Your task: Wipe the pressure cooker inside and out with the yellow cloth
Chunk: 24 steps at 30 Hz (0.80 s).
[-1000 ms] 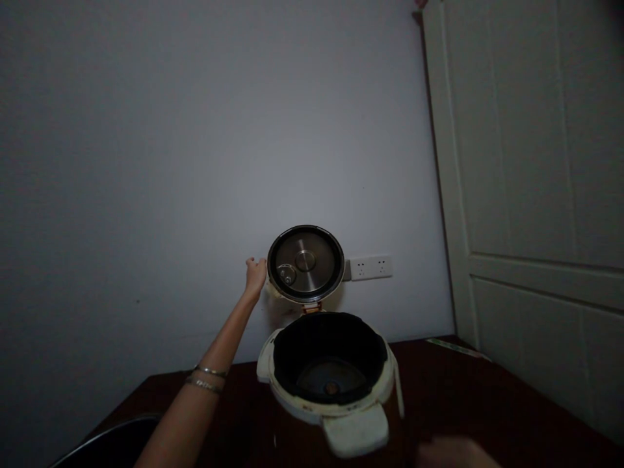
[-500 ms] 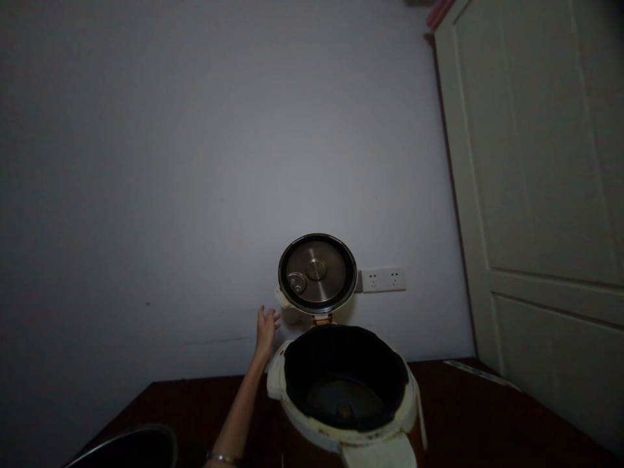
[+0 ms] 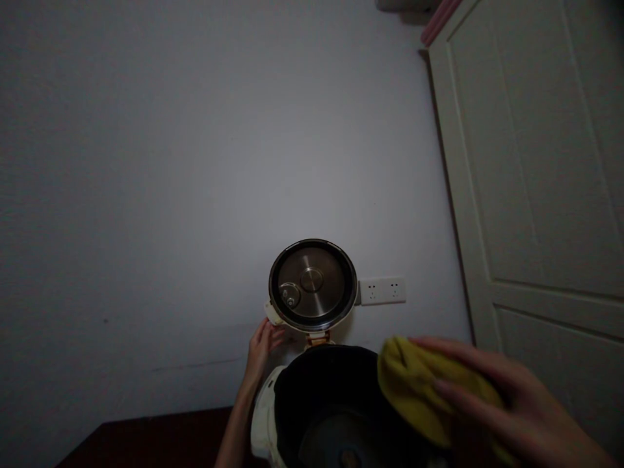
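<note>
A: What's each hand doing?
B: R hand [image 3: 526, 400] has a yellow cloth [image 3: 414, 377] bunched up in it. L hand [image 3: 260, 341] is right by the white tab [image 3: 273, 314] on the lid [image 3: 312, 284], fingers bent a bit. Can't tell if it's gripping.
A: Where's the cooker [image 3: 263, 419]?
B: Low in the middle, w/ its lid up. The dark red surface [image 3: 160, 442] shows to its left. Cooker's bottom is out of view.
A: What could go wrong?
B: Lid might flop down & bonk fingers if L hand bumps it, b/c it seems to stand just on its hinge [image 3: 318, 338]. Cloth could snag on the rim, b/c its end pokes past the fingers.
A: Stuff in the way?
B: Wall [image 3: 219, 162] behind the lid, so prob. not much room to tip back. Socket [image 3: 383, 290] just right of it: bad spot if the cloth's wet, can't tell. White door [image 3: 536, 162] far right. Cloth & R hand hide the cooker's right side.
</note>
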Motion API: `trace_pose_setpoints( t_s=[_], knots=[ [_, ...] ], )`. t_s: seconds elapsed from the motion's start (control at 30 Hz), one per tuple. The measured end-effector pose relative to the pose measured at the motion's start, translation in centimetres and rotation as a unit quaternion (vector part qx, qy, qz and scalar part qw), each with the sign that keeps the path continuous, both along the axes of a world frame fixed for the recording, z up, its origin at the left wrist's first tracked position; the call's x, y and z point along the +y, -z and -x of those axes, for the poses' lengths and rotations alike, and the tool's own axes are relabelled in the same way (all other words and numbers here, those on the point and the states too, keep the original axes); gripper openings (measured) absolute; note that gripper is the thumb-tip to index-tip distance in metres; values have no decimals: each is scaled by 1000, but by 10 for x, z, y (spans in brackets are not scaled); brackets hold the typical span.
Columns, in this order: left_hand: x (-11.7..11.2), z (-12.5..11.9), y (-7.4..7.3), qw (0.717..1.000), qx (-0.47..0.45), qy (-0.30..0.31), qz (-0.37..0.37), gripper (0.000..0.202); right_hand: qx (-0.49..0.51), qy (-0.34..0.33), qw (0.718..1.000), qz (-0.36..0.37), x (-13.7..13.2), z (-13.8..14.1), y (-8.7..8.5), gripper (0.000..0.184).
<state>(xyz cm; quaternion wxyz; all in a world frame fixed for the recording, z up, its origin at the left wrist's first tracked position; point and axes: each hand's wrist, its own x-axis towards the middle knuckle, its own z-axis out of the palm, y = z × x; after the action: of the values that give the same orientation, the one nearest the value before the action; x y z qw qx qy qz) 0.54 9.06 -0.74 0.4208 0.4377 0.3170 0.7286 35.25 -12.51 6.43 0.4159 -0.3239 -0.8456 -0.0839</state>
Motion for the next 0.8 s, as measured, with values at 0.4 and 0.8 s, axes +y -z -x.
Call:
trace_pose_setpoints(
  t_s=[0.4,0.8],
  knots=[
    [15,-2,6,999,-32,-25,-28,51,-148,79,947,-275,203,98,-110,37],
    [20,-8,8,998,-60,10,-35,55,-210,189,927,-246,250,169,-96,30]
  ],
)
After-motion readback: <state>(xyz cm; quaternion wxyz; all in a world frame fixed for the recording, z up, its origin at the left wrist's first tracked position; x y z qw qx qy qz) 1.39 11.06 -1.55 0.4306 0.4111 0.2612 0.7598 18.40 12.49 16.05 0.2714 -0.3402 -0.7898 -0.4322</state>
